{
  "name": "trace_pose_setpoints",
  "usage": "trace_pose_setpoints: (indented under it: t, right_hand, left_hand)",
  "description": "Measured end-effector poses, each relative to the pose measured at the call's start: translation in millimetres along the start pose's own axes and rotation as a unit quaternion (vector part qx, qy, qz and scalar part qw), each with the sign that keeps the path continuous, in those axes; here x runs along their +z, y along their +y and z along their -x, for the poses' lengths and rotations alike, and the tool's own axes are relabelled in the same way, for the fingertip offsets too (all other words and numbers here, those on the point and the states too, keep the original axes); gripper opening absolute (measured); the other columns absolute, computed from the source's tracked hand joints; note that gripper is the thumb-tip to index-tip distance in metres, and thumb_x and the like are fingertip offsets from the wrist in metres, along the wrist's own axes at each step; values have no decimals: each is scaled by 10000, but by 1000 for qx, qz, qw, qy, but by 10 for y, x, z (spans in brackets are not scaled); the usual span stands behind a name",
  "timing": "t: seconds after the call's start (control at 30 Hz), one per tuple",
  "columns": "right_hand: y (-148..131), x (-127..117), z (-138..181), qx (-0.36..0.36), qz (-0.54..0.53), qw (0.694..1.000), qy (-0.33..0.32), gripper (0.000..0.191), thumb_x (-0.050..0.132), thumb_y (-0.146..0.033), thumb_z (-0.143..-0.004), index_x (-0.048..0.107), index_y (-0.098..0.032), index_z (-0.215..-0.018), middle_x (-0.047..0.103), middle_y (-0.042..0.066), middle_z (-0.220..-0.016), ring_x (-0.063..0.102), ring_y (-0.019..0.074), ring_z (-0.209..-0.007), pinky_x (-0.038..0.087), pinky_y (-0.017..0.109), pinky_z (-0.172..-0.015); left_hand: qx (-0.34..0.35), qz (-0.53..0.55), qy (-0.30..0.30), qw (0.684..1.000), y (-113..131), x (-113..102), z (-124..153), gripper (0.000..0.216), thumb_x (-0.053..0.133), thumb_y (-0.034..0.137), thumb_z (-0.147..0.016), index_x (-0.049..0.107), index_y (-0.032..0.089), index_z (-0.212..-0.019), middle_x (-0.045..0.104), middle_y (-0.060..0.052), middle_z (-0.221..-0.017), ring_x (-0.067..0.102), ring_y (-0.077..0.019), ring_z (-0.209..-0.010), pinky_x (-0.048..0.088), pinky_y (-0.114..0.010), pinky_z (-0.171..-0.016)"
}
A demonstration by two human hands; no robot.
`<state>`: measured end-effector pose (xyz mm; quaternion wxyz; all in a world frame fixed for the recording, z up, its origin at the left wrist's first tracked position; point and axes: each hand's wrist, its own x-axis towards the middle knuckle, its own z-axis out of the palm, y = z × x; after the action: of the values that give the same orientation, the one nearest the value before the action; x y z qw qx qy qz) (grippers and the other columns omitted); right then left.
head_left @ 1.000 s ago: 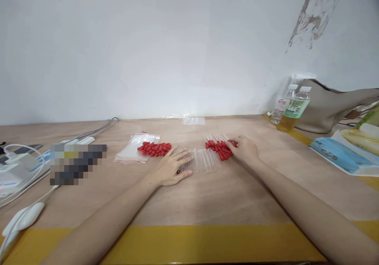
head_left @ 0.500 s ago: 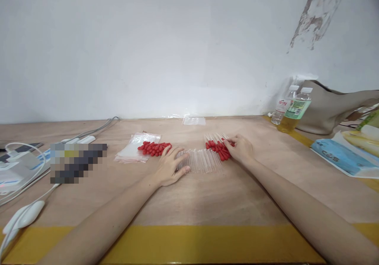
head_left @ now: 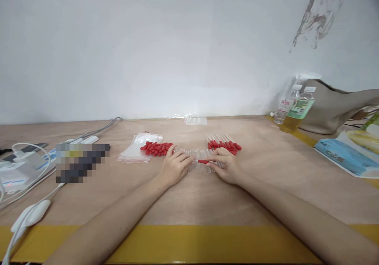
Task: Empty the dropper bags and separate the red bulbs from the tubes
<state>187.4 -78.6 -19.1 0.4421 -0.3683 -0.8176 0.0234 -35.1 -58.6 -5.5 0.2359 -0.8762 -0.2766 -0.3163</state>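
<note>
My right hand pinches a thin stick by its red end, holding it level above a row of clear slender tubes. The stick's pale end points to my left hand, whose fingertips are closed at that end. Whether those fingers grip the stick itself or a clear tube around it is hidden. Right of the tubes lies a pile of pale sticks with red ends. On the left, a heap of small red pieces rests partly on clear plastic bags.
Another clear bag lies by the wall. Two bottles and a grey bag stand back right, near a blue packet. Cables and white plugs are on the left, and yellow tape runs along the front edge.
My right hand has moved left from the red-ended pile to above the tubes, bringing one stick. My left hand has shifted slightly right, its fingers closing at the stick's pale end.
</note>
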Motion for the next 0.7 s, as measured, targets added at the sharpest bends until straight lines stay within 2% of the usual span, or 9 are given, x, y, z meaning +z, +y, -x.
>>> trace_pose_setpoints:
  t: [0.07,0.2,0.33,0.4,0.47,0.6,0.7]
  right_hand:
    - [-50,-1,1,-5,32,999,-13,185,560,-296,-783,645,-246,-940,559,33,-799,503,152,-749,416,286,-648]
    - [-131,45,-25,-58,133,989,-12,341,590,-411,-753,607,-193,-1015,611,68,-900,503,188,-847,356,339,-752]
    - [-159,108,-51,-130,204,970,-1,174,520,-319,-831,637,-193,-858,619,16,-642,486,142,-713,283,339,-777]
    - [-161,114,-50,-152,230,961,4,179,504,-289,-844,630,-191,-762,576,-4,-548,457,125,-659,262,338,-787]
    - [-158,107,-38,-171,254,952,12,191,497,-279,-847,618,-193,-727,557,-12,-525,444,118,-649,245,343,-805]
    - [-132,69,5,-195,275,941,31,160,485,-252,-852,619,-211,-776,563,-24,-539,456,112,-655,237,343,-809]
    - [-60,-25,28,-173,267,948,30,155,484,-245,-853,631,-216,-814,582,-18,-560,479,116,-665,267,324,-779]
  left_hand:
    - [17,-3,5,1000,5,6,7,157,481,196,-845,615,231,-920,661,29,-754,557,-118,-714,238,-435,-1002]
    - [45,-11,13,999,58,13,-2,152,481,182,-838,610,218,-911,654,27,-721,545,-114,-697,273,-418,-979]
    - [60,-20,3,998,139,-28,-32,161,450,172,-844,609,191,-860,621,16,-656,533,-117,-679,294,-411,-950]
    - [63,-23,-4,998,167,-49,-39,171,435,166,-847,605,181,-833,601,13,-636,523,-117,-675,302,-403,-935]
    - [60,-19,-11,998,180,-58,-37,183,424,168,-851,601,177,-809,583,14,-618,512,-114,-666,299,-401,-932]
    - [46,-2,-15,999,148,-59,1,185,428,188,-854,602,183,-790,565,17,-598,502,-115,-650,291,-411,-935]
    - [12,7,-12,1000,45,-73,71,180,434,183,-851,596,174,-773,579,10,-620,500,-120,-639,329,-396,-892]
